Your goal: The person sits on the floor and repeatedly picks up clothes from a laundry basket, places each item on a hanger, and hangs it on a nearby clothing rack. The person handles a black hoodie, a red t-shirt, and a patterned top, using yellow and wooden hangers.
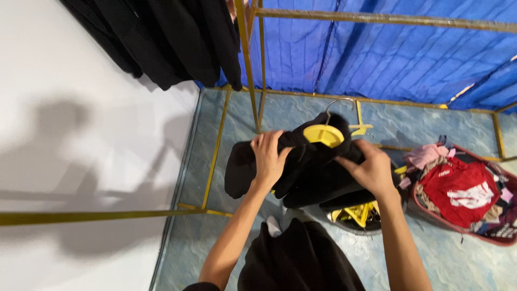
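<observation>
A black garment is draped over a yellow plastic hanger with a metal hook, held in front of me above the floor. My left hand grips the garment's left shoulder, fingers curled over the cloth. My right hand pinches the fabric on the right side, just below the hanger. More black cloth hangs below my arms, close to my body.
A yellow metal rack frame stands ahead, with black clothes hanging top left. Blue tarpaulin forms the back wall. A red basket of mixed clothes sits right; a dark tub with yellow hangers lies under my hands. White wall left.
</observation>
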